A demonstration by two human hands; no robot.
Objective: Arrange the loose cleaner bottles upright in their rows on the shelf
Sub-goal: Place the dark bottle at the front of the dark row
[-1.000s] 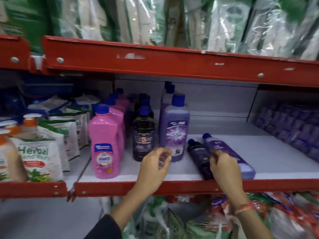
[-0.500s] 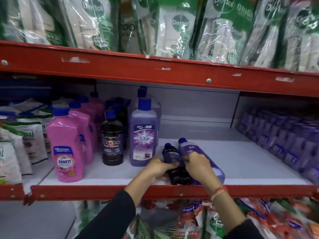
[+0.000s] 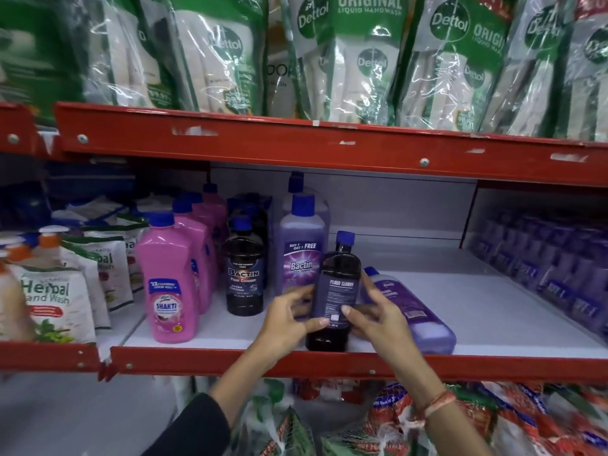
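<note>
Both hands are on it: the dark, near-black plastic floor-cleaner bottle [image 3: 333, 301] with a blue screw cap stands upright at the front edge of the white shelf [image 3: 477, 311], its back label facing out. The left hand [image 3: 289, 319] wraps its left side, the right hand [image 3: 373, 315] cups its right. Just beside it a lilac cleaner bottle [image 3: 411, 311] lies flat on the shelf.
</note>
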